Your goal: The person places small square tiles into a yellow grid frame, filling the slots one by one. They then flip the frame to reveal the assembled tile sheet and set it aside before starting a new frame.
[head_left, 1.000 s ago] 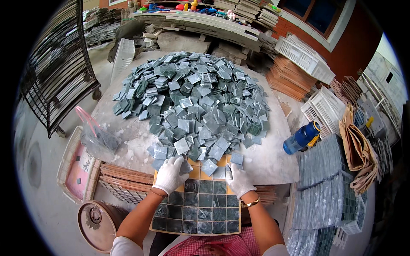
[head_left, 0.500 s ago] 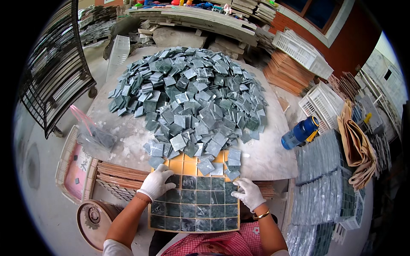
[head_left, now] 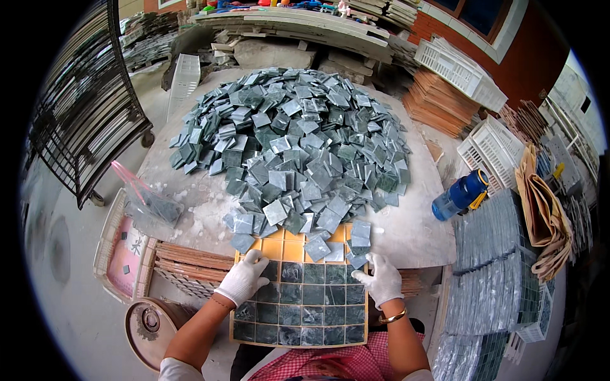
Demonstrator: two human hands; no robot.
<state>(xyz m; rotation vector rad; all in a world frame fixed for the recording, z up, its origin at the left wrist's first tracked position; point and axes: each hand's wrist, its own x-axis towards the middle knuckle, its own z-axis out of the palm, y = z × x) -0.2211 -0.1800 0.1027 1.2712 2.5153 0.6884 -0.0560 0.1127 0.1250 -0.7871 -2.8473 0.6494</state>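
Observation:
My left hand [head_left: 243, 278], in a white glove, rests at the left edge of a yellow grid tray [head_left: 273, 248]. Its fingers are curled, with the thumb apart and touching the upper-left tiles. On the opposite edge lies my right hand [head_left: 384, 280], gloved too, its thumb reaching in over the top-right filled cell. Finger and thumb stand apart, close to a loose tile [head_left: 357, 260]. Dark green square tiles [head_left: 313, 294] fill the tray's nearer rows. More loose tiles [head_left: 318, 248] lie across its yellow far end, against a big heap of tiles [head_left: 298, 140].
The heap lies on a pale worktable [head_left: 419, 238]. A blue bottle [head_left: 450, 198] stands at its right, beside stacked tile sheets [head_left: 486, 254]. At left are a clear bag [head_left: 152, 204], a pink-bottomed crate [head_left: 101, 244], a round lidded bucket [head_left: 149, 330] and a black wire rack [head_left: 82, 114].
The whole view has shifted slightly. Against the tray, my right hand has moved a little farther from me, and my left a little nearer with its fingers more curled.

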